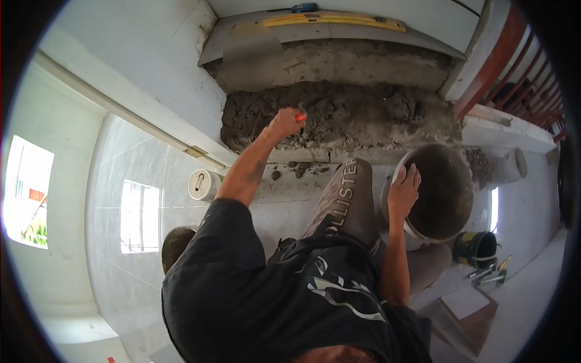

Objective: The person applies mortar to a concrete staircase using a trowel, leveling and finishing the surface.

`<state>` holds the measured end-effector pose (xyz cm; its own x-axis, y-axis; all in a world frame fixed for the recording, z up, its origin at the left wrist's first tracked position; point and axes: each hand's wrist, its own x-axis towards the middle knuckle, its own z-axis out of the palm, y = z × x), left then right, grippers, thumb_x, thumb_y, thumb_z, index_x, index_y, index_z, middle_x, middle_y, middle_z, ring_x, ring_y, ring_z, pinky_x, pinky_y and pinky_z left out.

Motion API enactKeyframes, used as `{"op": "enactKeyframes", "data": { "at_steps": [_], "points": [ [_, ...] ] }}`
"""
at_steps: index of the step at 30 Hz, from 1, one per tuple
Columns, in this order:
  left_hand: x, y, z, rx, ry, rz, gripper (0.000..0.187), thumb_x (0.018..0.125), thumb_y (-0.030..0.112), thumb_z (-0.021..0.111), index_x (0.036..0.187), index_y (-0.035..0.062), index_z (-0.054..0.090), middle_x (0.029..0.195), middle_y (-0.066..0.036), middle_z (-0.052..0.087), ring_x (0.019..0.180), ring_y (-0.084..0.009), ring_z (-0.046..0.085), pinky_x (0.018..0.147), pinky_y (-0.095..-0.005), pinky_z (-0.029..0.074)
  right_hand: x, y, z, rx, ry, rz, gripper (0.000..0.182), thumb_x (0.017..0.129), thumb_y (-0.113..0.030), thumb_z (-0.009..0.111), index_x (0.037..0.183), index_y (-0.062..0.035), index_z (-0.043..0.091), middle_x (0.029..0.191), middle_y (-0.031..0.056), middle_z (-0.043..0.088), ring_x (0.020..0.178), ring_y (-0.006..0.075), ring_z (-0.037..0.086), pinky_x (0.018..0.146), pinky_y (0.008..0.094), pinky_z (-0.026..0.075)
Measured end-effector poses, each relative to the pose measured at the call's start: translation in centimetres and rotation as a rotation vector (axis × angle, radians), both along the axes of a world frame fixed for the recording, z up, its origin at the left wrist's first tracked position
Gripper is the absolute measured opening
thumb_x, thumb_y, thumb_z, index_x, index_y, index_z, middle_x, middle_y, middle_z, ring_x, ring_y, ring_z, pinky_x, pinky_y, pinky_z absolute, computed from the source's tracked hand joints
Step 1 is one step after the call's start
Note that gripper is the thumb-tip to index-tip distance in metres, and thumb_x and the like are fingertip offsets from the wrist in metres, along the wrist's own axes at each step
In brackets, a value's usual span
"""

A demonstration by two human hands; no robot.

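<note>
My left hand (285, 124) is closed around the red-orange handle (300, 117) of a hand tool, over the bed of wet mortar (339, 115) on the step. The tool's blade is not distinguishable against the grey mortar. With fingers over the rim, my right hand (403, 190) grips a large bucket (439, 193) that tilts beside my knee. Its inside is dark and coated with mortar. Small mortar lumps (298, 169) lie on the floor below the step's edge.
A yellow level (333, 20) and a blue item (304, 8) lie on the upper step. A white lidded pail (204, 184) stands left. To the right are a dark bucket (475, 249), hand tools (490, 273), a pale container (513, 164) and a red railing (493, 60).
</note>
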<state>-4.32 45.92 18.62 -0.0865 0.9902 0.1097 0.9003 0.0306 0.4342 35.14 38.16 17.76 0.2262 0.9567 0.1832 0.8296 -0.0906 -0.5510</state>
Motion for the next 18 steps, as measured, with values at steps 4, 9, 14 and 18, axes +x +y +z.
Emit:
{"op": "enactKeyframes", "data": {
  "at_steps": [4,9,14,18],
  "points": [
    [-2.1,-1.3,-0.1,-0.083,-0.090,-0.050,0.032,0.076,0.028,0.067,0.094,0.0016,0.069,0.089,-0.023,0.067,0.090,-0.0411,0.064,0.080,-0.0468,0.051,0.1,0.1,0.0,0.051,0.128,0.006,0.056,0.101,-0.041,0.035,0.136,0.0023,0.044,0.139,0.0239,0.045,0.132,0.0383,0.039,0.102,0.0522,0.038],
    [-2.6,6.7,-0.4,-0.145,0.100,0.086,0.044,0.080,0.028,0.066,0.118,0.0068,0.063,0.109,-0.021,0.065,0.102,-0.0372,0.062,0.086,-0.0444,0.049,-0.2,1.2,-0.7,0.066,0.090,0.003,0.057,0.101,-0.040,0.036,0.134,0.0052,0.046,0.137,0.0266,0.045,0.129,0.0411,0.041,0.102,0.0480,0.039],
    [-2.2,4.3,-1.6,-0.227,-0.009,-0.049,0.043,0.080,0.025,0.066,0.120,0.0077,0.063,0.115,-0.019,0.064,0.110,-0.0363,0.059,0.092,-0.0427,0.047,-0.1,0.9,-0.5,0.051,0.051,0.004,0.058,0.101,-0.040,0.036,0.135,0.0055,0.045,0.136,0.0269,0.046,0.129,0.0415,0.041,0.103,0.0475,0.039],
    [-4.6,-3.4,-0.1,-0.170,-0.014,-0.056,0.044,0.080,0.026,0.065,0.120,0.0077,0.062,0.114,-0.018,0.065,0.106,-0.0366,0.061,0.092,-0.0438,0.049,-0.9,0.7,0.3,0.013,0.098,0.009,0.058,0.101,-0.041,0.035,0.135,0.0054,0.045,0.136,0.0267,0.046,0.129,0.0415,0.041,0.103,0.0479,0.039]
  ]
}}
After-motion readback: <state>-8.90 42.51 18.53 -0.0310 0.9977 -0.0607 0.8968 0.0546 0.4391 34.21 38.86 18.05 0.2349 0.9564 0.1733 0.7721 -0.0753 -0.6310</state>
